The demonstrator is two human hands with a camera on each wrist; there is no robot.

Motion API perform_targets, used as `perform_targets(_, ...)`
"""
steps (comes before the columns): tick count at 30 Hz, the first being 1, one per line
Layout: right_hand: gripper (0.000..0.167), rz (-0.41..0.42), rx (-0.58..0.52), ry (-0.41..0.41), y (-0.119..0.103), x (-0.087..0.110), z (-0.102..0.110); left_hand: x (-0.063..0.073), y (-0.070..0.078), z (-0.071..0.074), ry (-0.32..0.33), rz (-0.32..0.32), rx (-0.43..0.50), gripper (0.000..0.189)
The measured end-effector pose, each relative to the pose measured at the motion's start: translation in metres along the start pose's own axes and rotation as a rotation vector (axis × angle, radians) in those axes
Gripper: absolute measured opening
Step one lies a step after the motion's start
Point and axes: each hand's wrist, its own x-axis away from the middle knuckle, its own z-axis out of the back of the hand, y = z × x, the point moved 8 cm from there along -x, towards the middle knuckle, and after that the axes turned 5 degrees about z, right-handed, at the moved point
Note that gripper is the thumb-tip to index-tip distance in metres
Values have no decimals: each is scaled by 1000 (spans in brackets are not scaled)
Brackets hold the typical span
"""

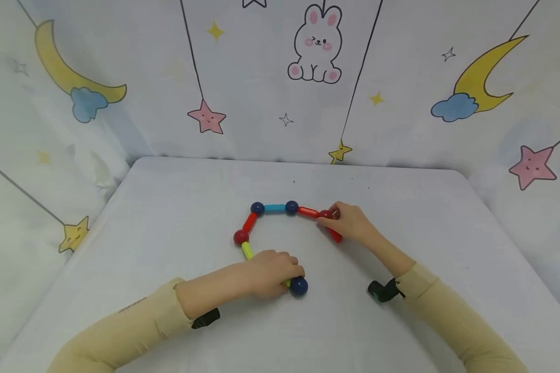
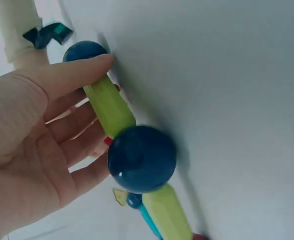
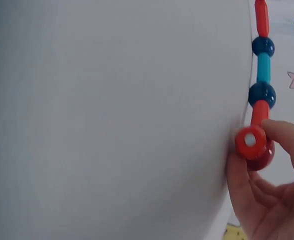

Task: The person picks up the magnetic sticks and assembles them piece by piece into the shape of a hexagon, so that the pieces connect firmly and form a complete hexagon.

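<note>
A curved chain of magnetic rods and balls lies on the table. My left hand (image 1: pixel 271 274) pinches the yellow-green rod (image 2: pixel 108 107) close to the navy end ball (image 1: pixel 299 286). Another navy ball (image 2: pixel 142 159) joins that rod to a second yellow-green rod (image 1: pixel 247 250), which meets a red ball (image 1: pixel 241 237). At the chain's other end, my right hand (image 1: pixel 347 220) holds a red ball (image 3: pixel 261 157) between thumb and fingers. From it a short red rod (image 1: pixel 335 235) sticks out, its end facing the right wrist camera.
Along the far side, a red rod (image 1: pixel 249 222), navy ball (image 1: pixel 257 209), light-blue rod (image 1: pixel 275 208), navy ball (image 1: pixel 291 207) and red rod (image 1: pixel 308 212) link up. The white table (image 1: pixel 177 207) meets a patterned cloth (image 1: pixel 261 77) behind. Dark wrist devices (image 1: pixel 383 291) hang by the sleeves.
</note>
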Motion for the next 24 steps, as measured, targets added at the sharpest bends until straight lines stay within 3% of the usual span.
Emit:
perform_targets(2, 50, 66, -4, -30, 0, 2, 2, 3, -9, 0, 11, 18, 57, 35)
perform_targets(6, 46, 404, 171, -78, -14, 13, 9, 9, -19, -3, 45, 31, 190, 48)
perform_targets(9, 49, 684, 389, -45, -27, 25, 13, 12, -23, -5, 98, 43, 255, 46)
perform_targets(12, 40, 854, 477, 3, -37, 31, 12, 13, -27, -5, 142, 77, 300, 40)
perform_targets(16, 31, 897, 429, 24, -46, 34, 6, 12, -31, -6, 171, 138, 353, 39)
perform_targets(24, 22, 813, 221, -89, -61, 45, -17, 10, -38, -7, 228, 227, 426, 37)
